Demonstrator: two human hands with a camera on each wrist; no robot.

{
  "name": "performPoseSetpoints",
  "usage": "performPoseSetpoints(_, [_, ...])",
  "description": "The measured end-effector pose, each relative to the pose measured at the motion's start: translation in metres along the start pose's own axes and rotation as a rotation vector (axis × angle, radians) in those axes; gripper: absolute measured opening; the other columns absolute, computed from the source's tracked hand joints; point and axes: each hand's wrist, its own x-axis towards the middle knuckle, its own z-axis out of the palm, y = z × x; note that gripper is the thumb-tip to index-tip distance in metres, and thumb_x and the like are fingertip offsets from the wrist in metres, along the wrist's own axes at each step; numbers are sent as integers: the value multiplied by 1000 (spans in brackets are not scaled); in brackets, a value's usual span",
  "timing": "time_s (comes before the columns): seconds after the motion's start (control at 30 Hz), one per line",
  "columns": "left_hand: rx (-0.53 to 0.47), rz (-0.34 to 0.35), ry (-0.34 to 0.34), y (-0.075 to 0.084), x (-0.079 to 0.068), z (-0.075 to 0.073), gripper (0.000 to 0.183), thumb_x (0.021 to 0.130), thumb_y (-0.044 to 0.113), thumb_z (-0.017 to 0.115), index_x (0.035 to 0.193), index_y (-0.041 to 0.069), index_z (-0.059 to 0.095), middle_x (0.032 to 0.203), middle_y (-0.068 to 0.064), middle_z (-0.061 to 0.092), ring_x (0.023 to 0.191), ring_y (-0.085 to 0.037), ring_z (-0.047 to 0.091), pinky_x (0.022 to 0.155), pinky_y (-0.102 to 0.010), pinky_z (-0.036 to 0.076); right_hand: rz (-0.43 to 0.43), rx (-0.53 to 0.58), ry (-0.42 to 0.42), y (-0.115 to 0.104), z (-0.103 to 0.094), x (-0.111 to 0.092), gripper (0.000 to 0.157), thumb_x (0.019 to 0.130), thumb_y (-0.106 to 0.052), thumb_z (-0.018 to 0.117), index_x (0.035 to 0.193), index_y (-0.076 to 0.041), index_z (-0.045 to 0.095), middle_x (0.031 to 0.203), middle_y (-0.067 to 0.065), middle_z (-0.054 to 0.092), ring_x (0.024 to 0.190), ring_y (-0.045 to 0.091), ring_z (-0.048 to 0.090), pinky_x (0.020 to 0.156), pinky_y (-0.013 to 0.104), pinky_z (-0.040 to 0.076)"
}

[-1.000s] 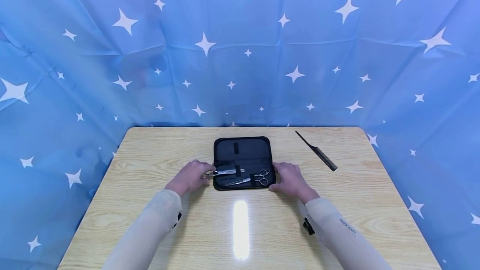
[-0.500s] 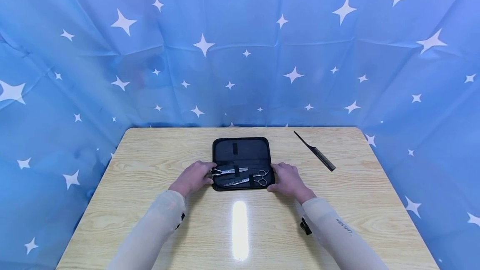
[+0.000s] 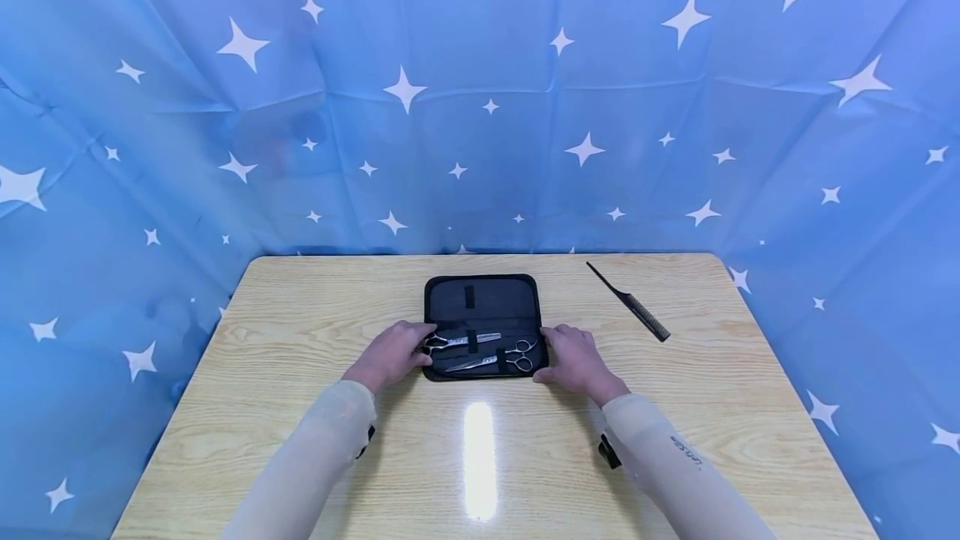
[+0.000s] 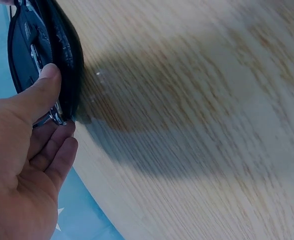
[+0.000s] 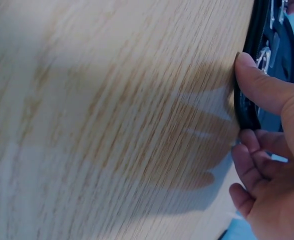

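A black zip case (image 3: 510, 300) lies unfolded at the middle of the table, with two pairs of silver hair scissors in its near half. The upper scissors (image 3: 456, 342) pass under an elastic strap, blades to the right. My left hand (image 3: 392, 352) pinches their finger rings at the case's left edge, thumb over them and fingers below in the left wrist view. The lower scissors (image 3: 487, 362) point left under another strap, rings (image 3: 522, 363) at the right. My right hand (image 3: 576, 359) grips the case's right edge, its thumb (image 5: 259, 85) on the near corner.
A black tail comb (image 3: 637, 307) lies slanted on the wooden table (image 3: 300, 298) to the right of the case. A blue cloth with white stars (image 3: 480, 140) hangs behind the table and at both sides.
The left hand has moved slightly right, sliding the upper scissors further under their strap. The right hand keeps its hold on the case edge. The whole view has shifted a little.
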Motion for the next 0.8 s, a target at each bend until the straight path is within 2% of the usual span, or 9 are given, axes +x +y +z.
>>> performPoseSetpoints(0.43, [-20, -6, -2, 4, 6, 2, 56, 88, 26, 71, 139, 8, 53, 138, -9, 59, 129, -29, 54, 109, -41, 43, 7, -7, -3, -1, -1, 0, 83, 68, -39, 86, 134, 2, 54, 121, 18, 63, 115, 35, 57, 101, 55, 38])
performPoseSetpoints(0.63, [53, 4, 17, 10, 7, 6, 57, 89, 24, 71, 138, 4, 53, 139, -12, 57, 130, -30, 53, 108, -41, 44, 8, -13, -6, -1, -1, 1, 84, 68, -40, 86, 134, 2, 54, 121, 19, 63, 115, 36, 57, 102, 55, 38])
performPoseSetpoints(0.8, [168, 17, 37, 14, 7, 9, 58, 88, 28, 71, 138, 4, 53, 138, -14, 58, 126, -31, 56, 104, -39, 48, 10, -16, -4, -1, 0, 1, 84, 68, -40, 86, 134, 2, 54, 122, 19, 63, 115, 36, 57, 102, 55, 38])
